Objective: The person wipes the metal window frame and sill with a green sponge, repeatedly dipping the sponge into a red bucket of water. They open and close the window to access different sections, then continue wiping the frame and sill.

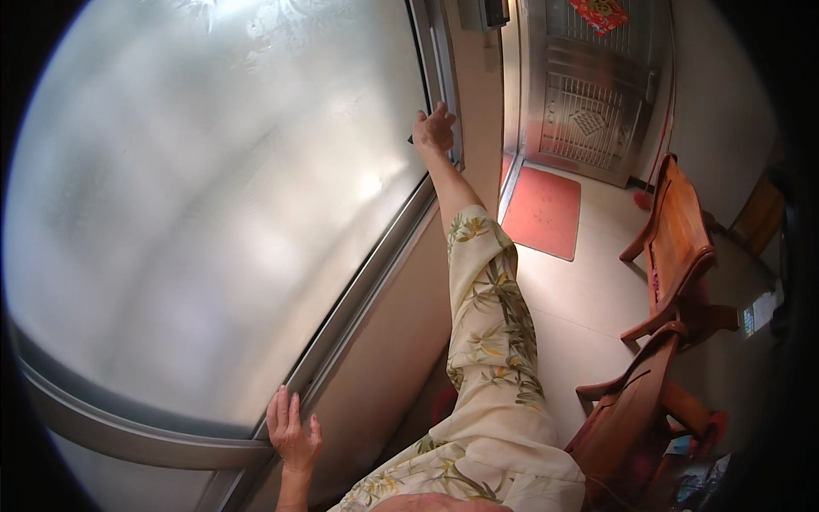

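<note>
A large frosted glass window pane (211, 224) in a metal window frame (358, 281) fills the left of the view. At the frame's upright side, my right hand (435, 130) reaches out on an extended arm, fingers bent; a small dark edge shows beside it, and whether the hand grips anything cannot be told. Low in the view, my left hand (293, 430) rests with fingers spread against the lower rail, near the corner where the frame bars meet. A leaf-patterned sleeve (492, 307) covers the upper part of the right arm.
Wooden chairs (681, 237) stand at the right. A red mat (544, 211) lies on the tiled floor before a metal door (585, 102) with a red decoration (600, 14). Below the window is a wall (384, 358).
</note>
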The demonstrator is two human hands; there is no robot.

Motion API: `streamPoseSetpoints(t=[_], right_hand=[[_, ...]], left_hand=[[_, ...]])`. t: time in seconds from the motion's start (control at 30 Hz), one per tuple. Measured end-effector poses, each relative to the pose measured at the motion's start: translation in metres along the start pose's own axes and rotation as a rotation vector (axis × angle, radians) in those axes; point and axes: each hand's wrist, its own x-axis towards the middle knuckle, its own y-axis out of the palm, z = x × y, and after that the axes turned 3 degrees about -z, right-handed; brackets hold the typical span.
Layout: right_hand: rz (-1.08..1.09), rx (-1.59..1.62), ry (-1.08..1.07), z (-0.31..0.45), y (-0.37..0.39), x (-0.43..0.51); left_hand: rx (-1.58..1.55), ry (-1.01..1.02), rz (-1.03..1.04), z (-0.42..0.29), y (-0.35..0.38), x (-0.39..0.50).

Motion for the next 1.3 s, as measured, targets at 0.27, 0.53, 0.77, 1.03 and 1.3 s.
streamPoseSetpoints(t=[0.27, 0.53, 0.77, 1.03, 1.3], right_hand=[[0.001, 0.162, -0.203, -0.012, 0.024, 0.071], [0.078, 0.215, -0.141, -0.022, 0.031, 0.096], [0.029, 0.288, -0.165, -0.023, 0.028, 0.093], [0.091, 0.186, -0.27, -0.027, 0.011, 0.047], [0.036, 0.128, -0.283, -0.01, -0.003, -0.023]], left_hand=[[0.004, -0.004, -0.002, 0.004, 0.004, -0.003], [0.057, -0.016, -0.002, 0.003, 0.008, -0.004], [0.063, -0.056, -0.004, -0.007, 0.004, -0.002], [0.165, -0.181, 0.046, -0.022, -0.025, -0.011], [-0.009, -0.091, 0.041, -0.031, -0.054, -0.039]])
